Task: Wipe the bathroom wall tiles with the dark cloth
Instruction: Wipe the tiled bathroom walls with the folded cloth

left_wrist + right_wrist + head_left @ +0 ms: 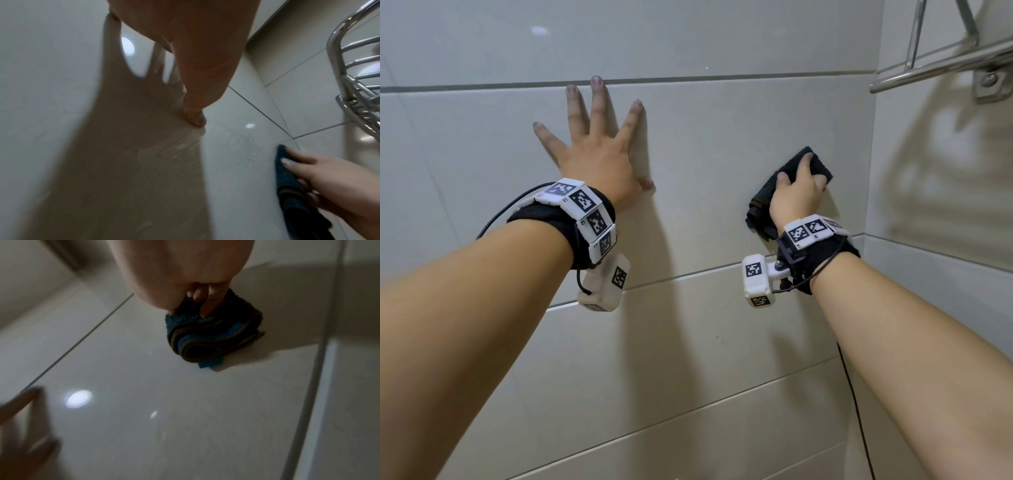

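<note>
The wall tiles point(705, 154) are glossy pale beige with thin grout lines. My left hand point(599, 154) lies flat on the tile, fingers spread and pointing up; the left wrist view shows its thumb point(195, 118) touching the wall. My right hand point(796, 192) presses a folded dark cloth point(816, 164) against the same tile, near the corner of the two walls. In the right wrist view its fingers point(205, 308) curl into the folds of the dark blue cloth point(216, 339). The left wrist view shows the cloth point(287, 183) edge-on under the right hand point(333, 181).
A chrome wire rack point(941, 65) is fixed to the side wall at the upper right, above the cloth; it also shows in the left wrist view point(353, 78). The wall corner point(871, 171) runs just right of the cloth. A black cable point(856, 411) hangs below my right wrist.
</note>
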Available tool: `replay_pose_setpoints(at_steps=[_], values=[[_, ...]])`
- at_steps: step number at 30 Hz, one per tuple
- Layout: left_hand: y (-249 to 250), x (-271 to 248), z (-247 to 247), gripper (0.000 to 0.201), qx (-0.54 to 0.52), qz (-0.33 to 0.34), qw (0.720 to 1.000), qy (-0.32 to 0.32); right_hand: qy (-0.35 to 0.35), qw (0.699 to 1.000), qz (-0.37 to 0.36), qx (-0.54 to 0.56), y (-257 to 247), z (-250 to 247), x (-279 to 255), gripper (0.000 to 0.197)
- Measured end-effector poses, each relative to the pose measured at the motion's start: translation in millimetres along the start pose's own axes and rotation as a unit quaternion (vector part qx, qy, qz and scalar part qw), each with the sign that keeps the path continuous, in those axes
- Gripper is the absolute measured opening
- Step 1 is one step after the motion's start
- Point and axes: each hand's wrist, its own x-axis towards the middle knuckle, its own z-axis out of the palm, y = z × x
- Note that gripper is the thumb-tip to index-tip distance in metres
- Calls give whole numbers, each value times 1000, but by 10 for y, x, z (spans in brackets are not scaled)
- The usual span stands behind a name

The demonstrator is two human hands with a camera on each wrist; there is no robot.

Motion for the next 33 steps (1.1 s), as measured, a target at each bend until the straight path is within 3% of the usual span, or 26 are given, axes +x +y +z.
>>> replay_pose_setpoints(at_steps=[3,6,11,15,23,33], values=[[-4,6,-1,111,2,2,1000,2,-30,990,-130,-40,-255,128,-239,60],[2,3,-12,111,1,4,1000,0,-59,959,-245,-133,-508,279,-567,60],[-11,-6,1,111,-3,2,1000,9,-96,919,-338,-178,-452,323,-586,60],[-15,-16,3,110,-2,1,1000,16,-95,929,-324,-152,-345,243,-464,63],[5,-22,-27,111,5,-6,1000,10,-52,978,-187,-82,188,-97,57,65],[-9,-16,-30,111,2,-10,1000,11,-24,992,-123,-31,190,-137,398,63]])
